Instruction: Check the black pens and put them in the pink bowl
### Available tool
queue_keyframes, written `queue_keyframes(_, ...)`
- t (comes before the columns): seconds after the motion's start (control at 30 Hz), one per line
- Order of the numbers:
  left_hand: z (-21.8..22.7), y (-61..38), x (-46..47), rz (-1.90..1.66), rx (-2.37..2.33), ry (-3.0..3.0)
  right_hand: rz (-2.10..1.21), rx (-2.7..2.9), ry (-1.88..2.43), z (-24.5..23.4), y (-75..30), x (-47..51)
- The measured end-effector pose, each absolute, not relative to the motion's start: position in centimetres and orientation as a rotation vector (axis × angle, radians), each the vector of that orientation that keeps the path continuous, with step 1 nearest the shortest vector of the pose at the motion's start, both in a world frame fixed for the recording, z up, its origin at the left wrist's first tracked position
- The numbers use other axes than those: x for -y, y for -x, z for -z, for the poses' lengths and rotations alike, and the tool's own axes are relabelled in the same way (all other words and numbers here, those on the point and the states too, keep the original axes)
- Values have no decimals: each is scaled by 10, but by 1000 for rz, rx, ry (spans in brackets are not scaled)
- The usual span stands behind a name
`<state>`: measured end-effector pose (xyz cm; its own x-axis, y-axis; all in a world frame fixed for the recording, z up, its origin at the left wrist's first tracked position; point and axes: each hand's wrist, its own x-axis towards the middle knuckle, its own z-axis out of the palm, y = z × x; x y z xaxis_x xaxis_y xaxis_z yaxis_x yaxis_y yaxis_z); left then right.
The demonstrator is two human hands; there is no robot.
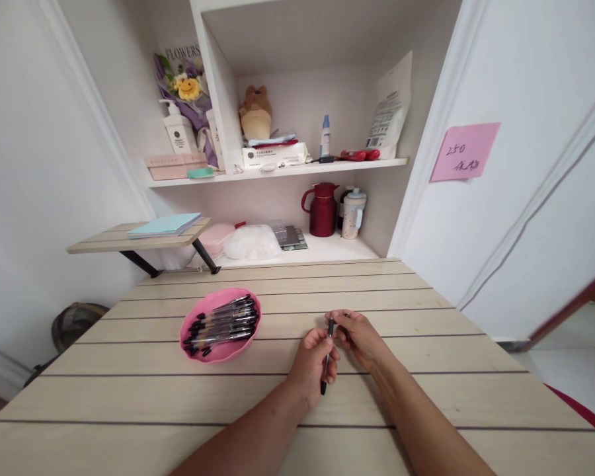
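Note:
Over the middle of the tabletop, my left hand [313, 362] is closed around a pen [326, 363] with a clear barrel and black ends. The pen is tilted, one black end pointing down toward me and the other up between my hands. My right hand [357, 334] is closed beside its upper end, fingertips touching or very near it. A small black piece that looks like a pen cap [347, 317] shows between the right fingers, partly hidden. To the left stands a pink bowl [188, 318] with a wavy rim, holding a heap of similar pens [223, 325].
The slatted wooden table [416, 396] meets a white shelf unit at the back. A raised wooden stand [99, 242] with light-blue paper [166, 223] is at the back left. A red jug [322, 210] and a speckled cup [353, 215] stand on the lower shelf.

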<state>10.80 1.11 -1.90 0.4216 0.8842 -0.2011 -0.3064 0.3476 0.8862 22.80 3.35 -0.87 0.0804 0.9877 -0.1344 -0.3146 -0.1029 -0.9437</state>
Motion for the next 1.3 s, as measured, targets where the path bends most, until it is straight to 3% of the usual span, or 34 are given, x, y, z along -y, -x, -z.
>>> queue_keyframes(0.8,19,-106,-13,-817,-747,-864,-1346,766,1045,12,-228,-35)
queue_keyframes(1.0,18,-107,-13,-915,-713,-759,-1143,601,1029,8,-234,-37)
queue_keyframes(1.3,20,-101,-27,-1118,-612,-495,-1032,1227,1354,5,-214,-19)
